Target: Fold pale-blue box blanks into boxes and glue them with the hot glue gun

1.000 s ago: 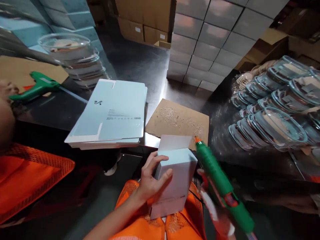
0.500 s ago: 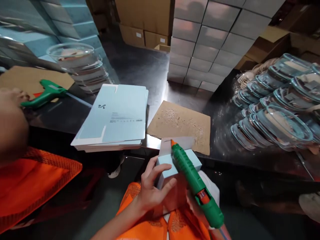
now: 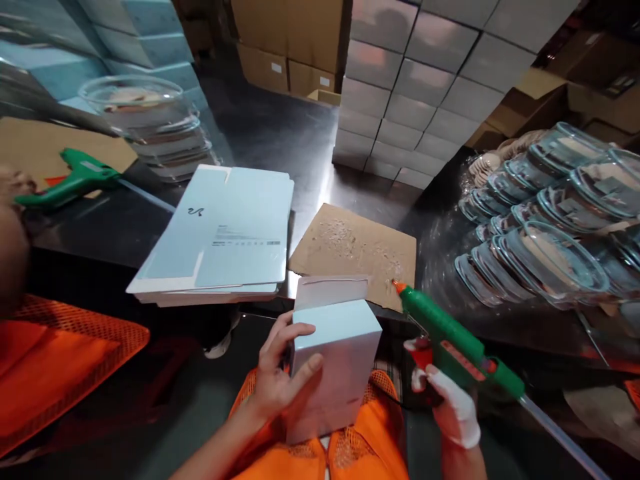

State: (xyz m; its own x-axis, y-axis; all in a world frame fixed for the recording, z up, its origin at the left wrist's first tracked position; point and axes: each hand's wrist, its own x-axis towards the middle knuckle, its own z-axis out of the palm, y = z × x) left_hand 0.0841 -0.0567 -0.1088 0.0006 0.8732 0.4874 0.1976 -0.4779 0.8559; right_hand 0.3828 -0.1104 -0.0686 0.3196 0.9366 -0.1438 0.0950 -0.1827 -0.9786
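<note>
My left hand (image 3: 285,367) grips the left side of a pale blue box (image 3: 333,373) held upright against my body, thumb on its front and fingers at its top edge. A flap (image 3: 331,291) stands up from the far side of the box, with a thin line of glue along its upper part. My right hand (image 3: 450,407), partly covered in white, is closed round the handle of a green glue gun (image 3: 455,340). Its orange nozzle is over a piece of brown cardboard (image 3: 360,247) spotted with dried glue. A clear glue stick juts from the gun's rear.
A stack of flat pale blue cartons (image 3: 235,227) lies left of the cardboard. Clear round containers (image 3: 545,253) are piled at the right. Stacked boxes (image 3: 400,87) rise behind. At the left, another person's hand (image 3: 17,183) is beside a second green glue gun (image 3: 83,177).
My right hand has moved the glue gun right, off the flap and over the cardboard. A glue line now runs along the flap. The box has shifted slightly left with my left hand.
</note>
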